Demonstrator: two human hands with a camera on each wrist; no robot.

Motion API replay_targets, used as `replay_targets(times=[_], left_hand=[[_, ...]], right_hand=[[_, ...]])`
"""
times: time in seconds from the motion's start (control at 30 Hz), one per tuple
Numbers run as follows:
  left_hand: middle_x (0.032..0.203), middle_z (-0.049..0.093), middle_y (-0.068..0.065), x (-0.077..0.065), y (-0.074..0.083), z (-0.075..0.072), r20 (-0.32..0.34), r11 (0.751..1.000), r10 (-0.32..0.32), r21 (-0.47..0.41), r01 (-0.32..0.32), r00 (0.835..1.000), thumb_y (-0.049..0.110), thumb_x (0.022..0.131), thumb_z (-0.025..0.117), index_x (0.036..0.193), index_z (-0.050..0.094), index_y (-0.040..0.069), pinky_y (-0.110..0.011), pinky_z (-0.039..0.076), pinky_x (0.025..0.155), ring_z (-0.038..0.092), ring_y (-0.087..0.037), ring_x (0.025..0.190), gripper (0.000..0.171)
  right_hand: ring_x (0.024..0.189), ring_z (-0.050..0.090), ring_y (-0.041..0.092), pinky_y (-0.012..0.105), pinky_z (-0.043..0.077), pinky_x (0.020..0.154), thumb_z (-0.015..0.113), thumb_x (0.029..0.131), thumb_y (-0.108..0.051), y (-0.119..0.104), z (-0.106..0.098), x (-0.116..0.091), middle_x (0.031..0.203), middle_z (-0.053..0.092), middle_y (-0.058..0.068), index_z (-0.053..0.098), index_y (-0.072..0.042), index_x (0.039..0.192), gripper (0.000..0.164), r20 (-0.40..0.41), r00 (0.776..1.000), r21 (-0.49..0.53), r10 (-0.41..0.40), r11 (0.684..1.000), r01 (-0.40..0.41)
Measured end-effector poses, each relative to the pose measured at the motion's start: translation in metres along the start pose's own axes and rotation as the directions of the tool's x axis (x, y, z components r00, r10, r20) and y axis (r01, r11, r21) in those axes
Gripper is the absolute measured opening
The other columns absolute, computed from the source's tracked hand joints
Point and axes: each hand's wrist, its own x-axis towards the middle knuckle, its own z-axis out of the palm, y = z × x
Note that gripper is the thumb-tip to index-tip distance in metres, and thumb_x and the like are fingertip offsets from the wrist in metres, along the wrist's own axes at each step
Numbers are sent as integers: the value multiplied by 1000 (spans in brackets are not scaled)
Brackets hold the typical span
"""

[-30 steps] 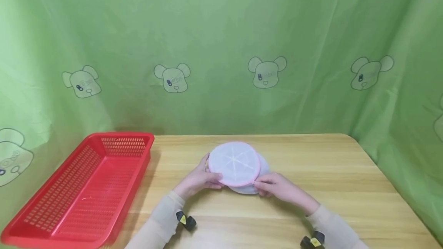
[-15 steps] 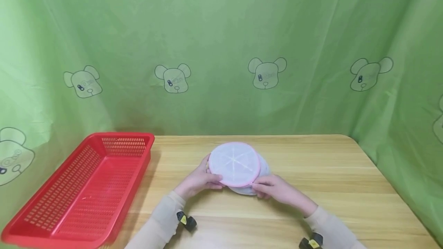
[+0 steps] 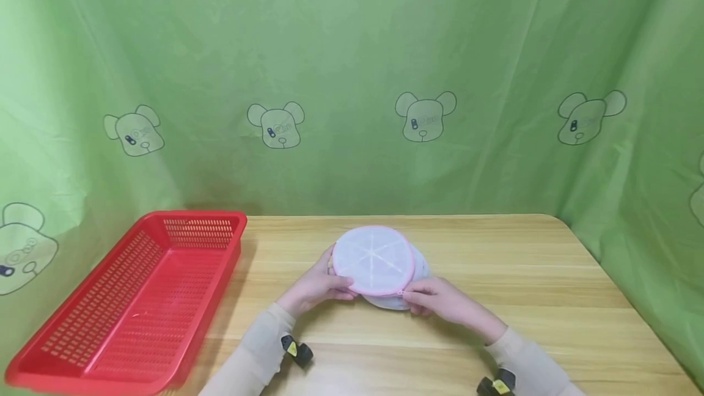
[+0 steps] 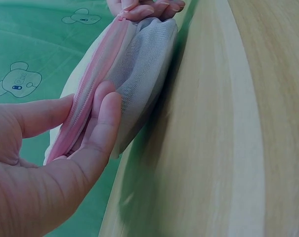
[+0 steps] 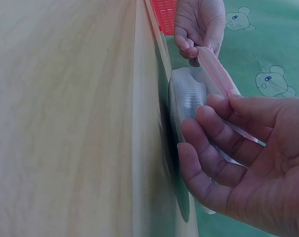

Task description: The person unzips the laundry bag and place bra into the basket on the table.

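Note:
A round white mesh laundry bag (image 3: 373, 258) with a pink zipped rim sits over the middle of the table. White lines fan out from the centre of its top. My left hand (image 3: 319, 283) pinches the rim at the bag's left, thumb on top and fingers beneath. At the near right edge, my right hand (image 3: 437, 298) pinches the rim at the zipper end between thumb and forefinger. In the left wrist view the pink zipper (image 4: 92, 91) runs between the two hands, its teeth meeting along the stretch that shows. Grey mesh (image 5: 189, 96) bulges below the rim in the right wrist view.
A red plastic basket (image 3: 206, 298) with slotted walls stands on the left of the wooden table (image 3: 495, 249); no objects show inside it. Green curtain (image 3: 352, 47) printed with bear heads hangs behind and at both sides. A black wrist camera (image 3: 297, 352) is strapped to each sleeve.
The right hand shifts slightly left and down along the rim, then slightly back right. The left hand and the bag stay nearly where they were.

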Motion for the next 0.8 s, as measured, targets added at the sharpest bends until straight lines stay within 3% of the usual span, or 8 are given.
replay_targets(times=[0.8], left_hand=[[94, 68, -21, -2, 1, 0, 23, 1000, 12, 20, -13, 1000, -9, 87, 57, 157, -3, 26, -38, 62, 78, 71, -23, 75, 99]], right_hand=[[70, 59, 11, 28, 57, 64, 55, 98, -23, -3, -2, -2, 77, 64, 13, 67, -2, 87, 27, -6, 1000, 12, 4, 1000, -4]])
